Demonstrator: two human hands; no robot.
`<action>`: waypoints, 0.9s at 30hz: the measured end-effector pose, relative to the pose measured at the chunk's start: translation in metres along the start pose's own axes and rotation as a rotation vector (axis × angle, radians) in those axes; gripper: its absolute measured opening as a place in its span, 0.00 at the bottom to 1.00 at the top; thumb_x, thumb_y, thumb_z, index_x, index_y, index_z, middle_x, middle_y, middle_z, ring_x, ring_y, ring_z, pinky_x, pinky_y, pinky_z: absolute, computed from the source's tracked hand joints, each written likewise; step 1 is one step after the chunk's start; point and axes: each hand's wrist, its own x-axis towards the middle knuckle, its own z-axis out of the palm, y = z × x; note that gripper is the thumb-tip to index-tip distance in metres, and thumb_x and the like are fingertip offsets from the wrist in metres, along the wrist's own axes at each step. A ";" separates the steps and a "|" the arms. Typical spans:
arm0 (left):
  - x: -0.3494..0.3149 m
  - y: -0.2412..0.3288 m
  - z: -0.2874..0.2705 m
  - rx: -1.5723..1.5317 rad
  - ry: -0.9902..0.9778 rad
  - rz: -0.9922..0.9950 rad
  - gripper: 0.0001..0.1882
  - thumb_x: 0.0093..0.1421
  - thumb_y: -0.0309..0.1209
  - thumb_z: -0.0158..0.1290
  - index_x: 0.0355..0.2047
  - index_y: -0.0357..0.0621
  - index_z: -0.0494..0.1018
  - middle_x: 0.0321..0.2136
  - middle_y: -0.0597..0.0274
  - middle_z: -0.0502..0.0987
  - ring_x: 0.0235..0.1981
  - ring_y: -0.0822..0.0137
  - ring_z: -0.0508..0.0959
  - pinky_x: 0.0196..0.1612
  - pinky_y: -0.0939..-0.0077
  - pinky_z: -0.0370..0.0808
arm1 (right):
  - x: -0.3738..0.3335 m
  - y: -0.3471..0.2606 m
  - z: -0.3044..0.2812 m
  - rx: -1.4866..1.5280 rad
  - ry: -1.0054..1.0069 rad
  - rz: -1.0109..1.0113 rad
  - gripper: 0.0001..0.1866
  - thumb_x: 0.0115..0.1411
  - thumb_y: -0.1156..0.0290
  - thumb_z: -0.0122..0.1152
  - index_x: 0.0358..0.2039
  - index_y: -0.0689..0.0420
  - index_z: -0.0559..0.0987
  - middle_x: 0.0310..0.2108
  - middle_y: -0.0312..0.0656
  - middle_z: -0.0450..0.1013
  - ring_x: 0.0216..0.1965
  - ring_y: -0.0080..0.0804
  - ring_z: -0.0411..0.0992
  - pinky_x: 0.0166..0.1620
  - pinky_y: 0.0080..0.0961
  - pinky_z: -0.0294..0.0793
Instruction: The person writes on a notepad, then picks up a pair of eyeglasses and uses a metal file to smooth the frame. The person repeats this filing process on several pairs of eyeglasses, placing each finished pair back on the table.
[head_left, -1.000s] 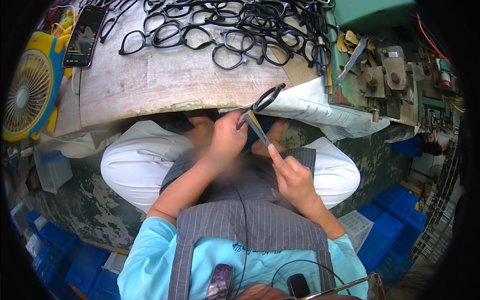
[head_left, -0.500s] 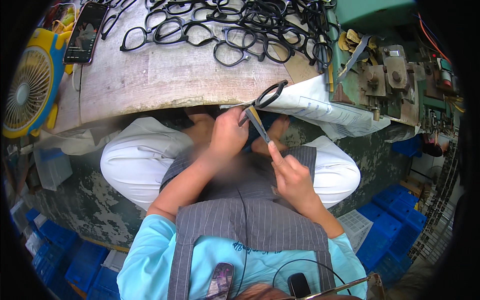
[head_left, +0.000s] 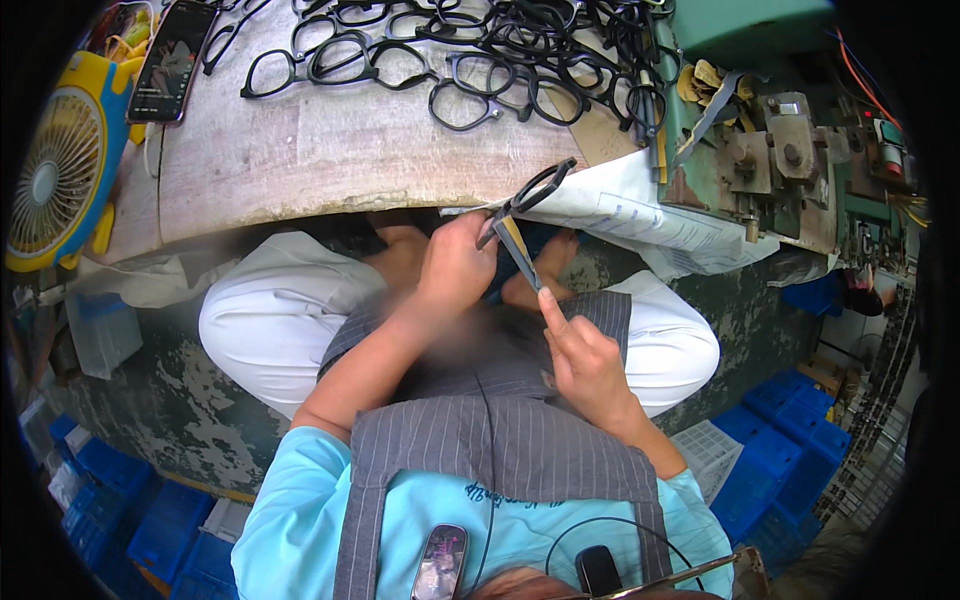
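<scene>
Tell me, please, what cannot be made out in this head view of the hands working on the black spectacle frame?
- Left hand: its fingertips on the black spectacle frame are hidden behind the hand itself.
- Flat tool held by the right hand: its kind is too small to tell.
- Lap area between the forearms: blurred.
- Pile of black frames on the bench: cut off by the top edge.

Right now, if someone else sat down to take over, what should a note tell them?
Left hand: grips a black glasses frame just below the worn bench edge.
Right hand: holds a thin flat tool, its tip up against the frame.
Many more black frames lie piled at the back of the bench, by a phone and yellow fan.
Done: one frame in hand. Left: cannot tell which piled frames are finished.
</scene>
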 end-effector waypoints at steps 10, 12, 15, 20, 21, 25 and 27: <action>-0.001 -0.003 0.002 -0.023 -0.007 -0.026 0.06 0.57 0.29 0.53 0.31 0.39 0.72 0.28 0.42 0.75 0.33 0.41 0.76 0.34 0.52 0.72 | 0.004 0.001 0.003 0.014 0.048 -0.070 0.33 0.51 0.82 0.57 0.60 0.52 0.69 0.19 0.43 0.58 0.16 0.40 0.65 0.23 0.34 0.69; 0.000 -0.003 0.003 -0.052 0.011 -0.002 0.05 0.56 0.27 0.53 0.31 0.39 0.72 0.28 0.42 0.75 0.33 0.41 0.76 0.34 0.52 0.72 | 0.010 0.004 0.005 -0.042 0.034 -0.017 0.33 0.51 0.82 0.57 0.60 0.52 0.69 0.19 0.43 0.59 0.17 0.40 0.65 0.23 0.34 0.69; 0.000 -0.003 0.002 -0.067 -0.015 -0.059 0.05 0.55 0.27 0.53 0.30 0.39 0.72 0.28 0.42 0.75 0.33 0.41 0.75 0.34 0.53 0.72 | 0.014 0.006 0.004 -0.035 0.073 -0.005 0.32 0.53 0.82 0.58 0.60 0.51 0.69 0.19 0.43 0.60 0.16 0.40 0.64 0.23 0.34 0.69; 0.001 -0.004 0.000 -0.075 -0.020 -0.023 0.05 0.55 0.27 0.53 0.29 0.38 0.72 0.28 0.42 0.75 0.33 0.41 0.75 0.35 0.53 0.71 | -0.002 -0.002 -0.006 0.076 0.028 0.042 0.31 0.54 0.83 0.58 0.60 0.51 0.69 0.18 0.42 0.59 0.17 0.39 0.64 0.24 0.33 0.69; 0.001 -0.005 0.000 -0.071 -0.024 -0.024 0.05 0.55 0.27 0.53 0.29 0.38 0.72 0.28 0.41 0.75 0.33 0.41 0.75 0.35 0.53 0.71 | -0.004 -0.003 -0.006 0.120 0.059 0.003 0.31 0.54 0.83 0.58 0.60 0.52 0.69 0.18 0.42 0.59 0.17 0.38 0.64 0.24 0.33 0.69; 0.000 -0.004 0.001 -0.066 -0.018 -0.015 0.06 0.56 0.29 0.53 0.30 0.38 0.71 0.28 0.41 0.75 0.33 0.40 0.75 0.34 0.52 0.71 | -0.004 0.000 -0.001 0.038 -0.016 0.016 0.33 0.52 0.84 0.58 0.60 0.53 0.68 0.18 0.42 0.59 0.17 0.38 0.64 0.24 0.33 0.69; 0.000 -0.003 0.002 -0.060 0.005 -0.003 0.06 0.56 0.29 0.53 0.30 0.38 0.71 0.28 0.41 0.75 0.33 0.40 0.75 0.34 0.51 0.71 | -0.003 0.002 0.002 -0.031 -0.054 0.058 0.34 0.51 0.85 0.58 0.61 0.53 0.68 0.18 0.41 0.59 0.17 0.38 0.64 0.24 0.33 0.69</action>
